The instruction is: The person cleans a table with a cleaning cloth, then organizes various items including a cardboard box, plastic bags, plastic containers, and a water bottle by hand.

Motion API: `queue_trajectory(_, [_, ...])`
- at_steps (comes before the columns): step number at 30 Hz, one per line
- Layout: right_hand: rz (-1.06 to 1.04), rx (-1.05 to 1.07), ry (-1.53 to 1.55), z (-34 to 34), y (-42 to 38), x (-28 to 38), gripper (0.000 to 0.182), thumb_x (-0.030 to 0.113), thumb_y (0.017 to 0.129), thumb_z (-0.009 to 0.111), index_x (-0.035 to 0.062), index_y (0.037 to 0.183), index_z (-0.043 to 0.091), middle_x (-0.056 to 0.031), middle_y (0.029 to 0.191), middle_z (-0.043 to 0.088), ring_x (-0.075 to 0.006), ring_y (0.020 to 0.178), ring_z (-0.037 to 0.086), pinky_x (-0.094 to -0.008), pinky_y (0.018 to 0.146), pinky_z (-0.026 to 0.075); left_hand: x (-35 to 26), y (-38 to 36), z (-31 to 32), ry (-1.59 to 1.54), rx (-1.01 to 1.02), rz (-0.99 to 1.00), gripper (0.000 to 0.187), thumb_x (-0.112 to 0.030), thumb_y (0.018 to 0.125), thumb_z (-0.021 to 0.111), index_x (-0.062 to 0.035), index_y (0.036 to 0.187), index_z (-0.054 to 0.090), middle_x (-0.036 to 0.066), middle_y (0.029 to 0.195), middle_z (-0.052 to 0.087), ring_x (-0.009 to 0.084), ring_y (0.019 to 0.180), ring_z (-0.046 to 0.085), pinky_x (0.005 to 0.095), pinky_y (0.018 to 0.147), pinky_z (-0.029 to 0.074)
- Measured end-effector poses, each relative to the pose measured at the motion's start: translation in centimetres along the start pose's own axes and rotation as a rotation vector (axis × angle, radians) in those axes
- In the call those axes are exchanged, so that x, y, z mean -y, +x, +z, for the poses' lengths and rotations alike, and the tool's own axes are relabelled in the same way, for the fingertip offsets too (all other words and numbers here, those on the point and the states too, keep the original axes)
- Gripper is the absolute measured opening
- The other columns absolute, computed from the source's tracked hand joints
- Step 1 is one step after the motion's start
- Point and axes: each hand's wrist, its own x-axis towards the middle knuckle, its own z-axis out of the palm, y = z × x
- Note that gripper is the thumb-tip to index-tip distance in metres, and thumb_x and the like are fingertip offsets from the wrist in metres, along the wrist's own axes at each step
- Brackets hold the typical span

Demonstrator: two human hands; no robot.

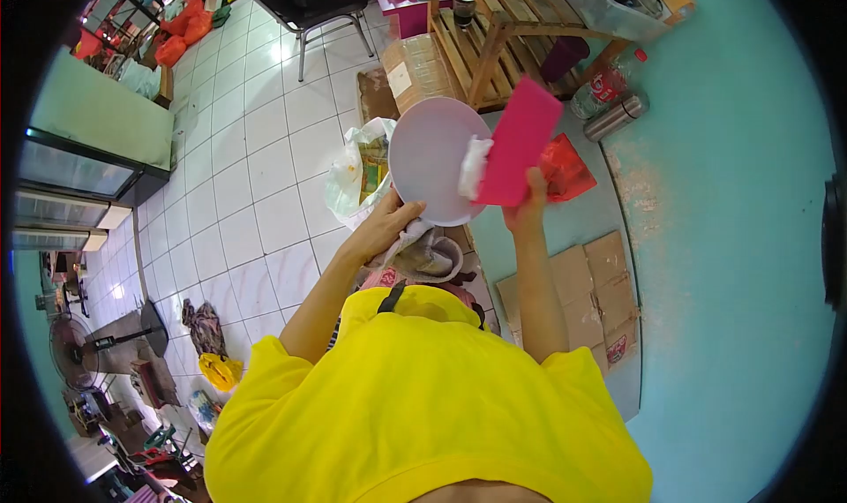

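My left hand (388,223) grips the lower rim of a round pale lilac plate (428,154), held up in front of me. My right hand (528,205) holds a flat pink rectangular card-like piece (520,141) against the plate's right edge. A crumpled white cloth or paper (474,166) sits between the pink piece and the plate. Under my left hand hangs a greyish cloth bundle (430,254). My yellow shirt (423,406) fills the lower part of the view.
A wooden pallet rack (494,26) stands ahead with a plastic bottle (604,84) and a steel flask (616,116) beside it. A red bag (565,169), a white plastic bag (353,181) and flattened cardboard (582,300) lie on the floor. A chair (309,13) stands on white tiles.
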Motion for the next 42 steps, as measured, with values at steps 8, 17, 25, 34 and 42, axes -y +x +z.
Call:
queue_trajectory(8, [0.087, -0.019, 0.351, 0.9, 1.2, -1.9, 0.077, 0.061, 0.078, 0.052, 0.0112, 0.135, 0.038, -0.0091, 0.130, 0.048, -0.0280, 0.116, 0.049, -0.0454, 0.098, 0.039, 2.0, 1.9, -4.9, 0.627, -0.635, 0.308, 0.036, -0.006, 0.082, 0.048, -0.0078, 0.117, 0.057, 0.020, 0.109, 0.057, 0.0311, 0.088, 0.060, 0.0370, 0.078, 0.046])
queue_trajectory(17, [0.034, 0.213, -1.106, 10.6, 5.4, -5.0, 0.096, 0.050, 0.063, 0.078, 0.0030, 0.134, 0.033, -0.0159, 0.122, 0.053, -0.0255, 0.113, 0.052, -0.0413, 0.096, 0.041, 6.2, 4.8, -11.5, -0.010, -0.124, -0.100, 0.044, -0.029, 0.088, 0.049, -0.0034, 0.123, 0.047, 0.012, 0.116, 0.051, 0.0208, 0.107, 0.050, 0.0329, 0.092, 0.041])
queue_trajectory(25, [-0.065, 0.211, -1.625, 7.6, 5.0, -6.1, 0.091, 0.048, 0.065, 0.078, 0.0037, 0.132, 0.037, -0.0185, 0.129, 0.041, -0.0327, 0.111, 0.047, -0.0434, 0.091, 0.042, 9.3, 7.9, -10.5, -0.525, 0.056, -0.348, 0.038, -0.023, 0.089, 0.052, -0.0044, 0.122, 0.047, 0.010, 0.107, 0.060, 0.0171, 0.089, 0.061, 0.0297, 0.077, 0.052])
queue_trajectory(34, [-0.388, -0.193, -1.675, -6.2, 14.6, -1.0, 0.060, 0.032, 0.080, 0.067, 0.0073, 0.130, 0.043, -0.0141, 0.122, 0.048, -0.0295, 0.104, 0.046, -0.0415, 0.079, 0.043, 13.9, 15.3, -9.8, -0.224, 0.104, -0.130, 0.032, -0.019, 0.084, 0.060, -0.0020, 0.111, 0.055, 0.010, 0.101, 0.053, 0.0200, 0.096, 0.056, 0.0307, 0.082, 0.049])
queue_trajectory(42, [-0.565, -0.395, -2.178, -15.8, 33.3, 5.2, 0.076, 0.043, 0.076, 0.065, 0.0137, 0.138, 0.033, -0.0216, 0.136, 0.037, -0.0435, 0.121, 0.037, -0.0570, 0.096, 0.033, 15.5, 17.9, -6.7, -0.063, 0.103, -0.157, 0.028, -0.020, 0.087, 0.054, -0.0030, 0.109, 0.056, 0.010, 0.108, 0.055, 0.0192, 0.095, 0.056, 0.0314, 0.079, 0.049])
